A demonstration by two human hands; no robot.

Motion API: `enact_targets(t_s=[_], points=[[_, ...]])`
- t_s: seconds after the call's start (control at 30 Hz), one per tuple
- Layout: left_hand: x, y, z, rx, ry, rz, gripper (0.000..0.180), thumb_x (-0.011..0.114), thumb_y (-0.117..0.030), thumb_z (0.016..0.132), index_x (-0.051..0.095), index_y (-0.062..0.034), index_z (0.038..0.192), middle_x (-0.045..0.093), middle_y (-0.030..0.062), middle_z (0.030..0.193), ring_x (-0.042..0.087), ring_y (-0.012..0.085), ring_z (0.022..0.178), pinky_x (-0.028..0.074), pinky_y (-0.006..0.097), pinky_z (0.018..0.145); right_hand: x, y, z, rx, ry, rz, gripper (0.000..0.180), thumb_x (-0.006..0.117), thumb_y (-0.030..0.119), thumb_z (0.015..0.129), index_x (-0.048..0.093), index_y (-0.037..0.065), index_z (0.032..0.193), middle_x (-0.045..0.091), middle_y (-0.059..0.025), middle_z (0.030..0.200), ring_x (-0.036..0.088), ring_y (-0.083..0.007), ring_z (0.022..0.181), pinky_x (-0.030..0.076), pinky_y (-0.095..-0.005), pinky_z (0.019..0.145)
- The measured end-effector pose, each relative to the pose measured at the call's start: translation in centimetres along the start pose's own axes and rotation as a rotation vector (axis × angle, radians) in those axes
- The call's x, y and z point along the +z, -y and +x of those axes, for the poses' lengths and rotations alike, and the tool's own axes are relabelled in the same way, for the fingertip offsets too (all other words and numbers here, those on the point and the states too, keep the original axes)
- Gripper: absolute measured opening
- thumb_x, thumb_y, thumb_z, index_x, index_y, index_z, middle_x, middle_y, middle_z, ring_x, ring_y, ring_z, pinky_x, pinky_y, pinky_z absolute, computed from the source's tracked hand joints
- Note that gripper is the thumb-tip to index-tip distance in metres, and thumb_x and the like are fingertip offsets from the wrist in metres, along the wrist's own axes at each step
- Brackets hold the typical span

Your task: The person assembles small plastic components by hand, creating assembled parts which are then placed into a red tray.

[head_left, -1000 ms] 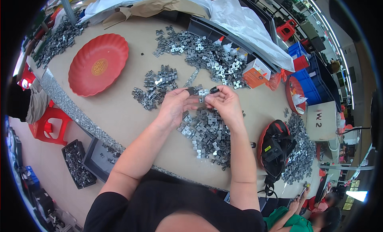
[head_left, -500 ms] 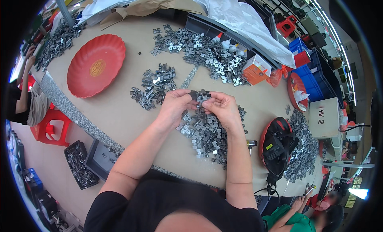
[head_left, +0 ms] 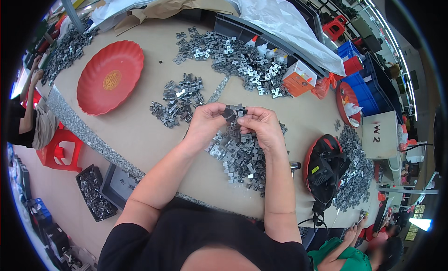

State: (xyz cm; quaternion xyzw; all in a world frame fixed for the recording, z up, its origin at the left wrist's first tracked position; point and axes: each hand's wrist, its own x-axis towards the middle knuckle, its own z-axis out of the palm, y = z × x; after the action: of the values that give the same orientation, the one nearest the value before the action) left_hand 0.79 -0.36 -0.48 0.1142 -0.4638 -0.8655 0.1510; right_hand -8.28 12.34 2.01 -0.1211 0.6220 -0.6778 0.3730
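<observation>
We see the left hand (head_left: 205, 121) and right hand (head_left: 262, 125) with fingers pinching a small dark-grey, angular metal bracket (head_left: 232, 112) above the table's (head_left: 140, 135) near pile (head_left: 240, 156).

Small clip (head_left: 232, 113) between the fingertips: dark grey metal; loose clips (head_left: 240, 156) just below the fingers: shiny silver-grey, on a plain tan table (head_left: 140, 135). Scalloped dish (head_left: 110, 77) well left of the fingers: red with a gold centre emblem. Box (head_left: 298, 78) up right of them: orange and white.
</observation>
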Motion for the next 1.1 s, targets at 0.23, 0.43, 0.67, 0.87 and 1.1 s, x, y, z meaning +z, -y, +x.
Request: enact_targets(t_s=[0.23,0.43,0.67,0.87,1.1], points=[[0.3,-0.1,-0.1,-0.007,0.024,0.134,0.016,0.050,0.009,0.070,0.056,0.0018,0.082,0.058,0.0025,0.075,0.053,0.0057,0.068,0.041,0.018,0.061,-0.8,0.1,0.1,0.043,0.065,-0.026,0.026,0.063,0.000,0.066,0.054,-0.006,0.089,0.059,-0.0087,0.069,0.055,-0.0099,0.054,0.046,-0.0196,0.048],[1.5,1.1,-0.8,0.125,0.007,0.112,0.019,0.048,0.010,0.069,0.054,0.0047,0.087,0.058,0.0067,0.078,0.055,0.0091,0.071,0.043,0.021,0.061,-1.0,1.3,-0.5,0.016,0.102,-0.186,0.015,0.059,0.008,0.074,0.055,-0.003,0.084,0.056,-0.0046,0.067,0.054,-0.0080,0.055,0.046,-0.0189,0.049],[0.7,1.2,-0.7,-0.013,0.071,0.383,0.030,0.040,0.013,0.067,0.051,0.0052,0.093,0.057,0.0056,0.083,0.054,0.0083,0.075,0.044,0.022,0.063,0.2,0.1,-0.7,-0.246,-0.029,-0.587,0.014,0.051,0.010,0.080,0.053,-0.004,0.083,0.054,-0.0034,0.072,0.051,-0.0063,0.056,0.046,-0.0203,0.051],[1.1,-0.9,-1.3,0.037,-0.047,0.737,0.028,0.040,0.011,0.066,0.056,0.0029,0.088,0.057,0.0114,0.069,0.056,0.0132,0.067,0.043,0.026,0.058,0.8,-0.5,-0.5,-0.273,-0.075,-0.635,0.014,0.053,0.010,0.080,0.054,-0.003,0.084,0.053,-0.0022,0.065,0.048,-0.0044,0.053,0.040,-0.0172,0.046],[-3.2,-6.5,-2.2,0.252,0.015,1.352,0.028,0.049,0.001,0.062,0.058,-0.0027,0.089,0.056,0.0145,0.082,0.055,0.0290,0.078,0.043,0.036,0.068,-0.3,0.0,-0.3,-0.349,-0.001,-0.751,0.016,0.058,0.012,0.075,0.059,-0.003,0.081,0.051,-0.0035,0.062,0.048,-0.0107,0.054,0.039,-0.0224,0.050]])
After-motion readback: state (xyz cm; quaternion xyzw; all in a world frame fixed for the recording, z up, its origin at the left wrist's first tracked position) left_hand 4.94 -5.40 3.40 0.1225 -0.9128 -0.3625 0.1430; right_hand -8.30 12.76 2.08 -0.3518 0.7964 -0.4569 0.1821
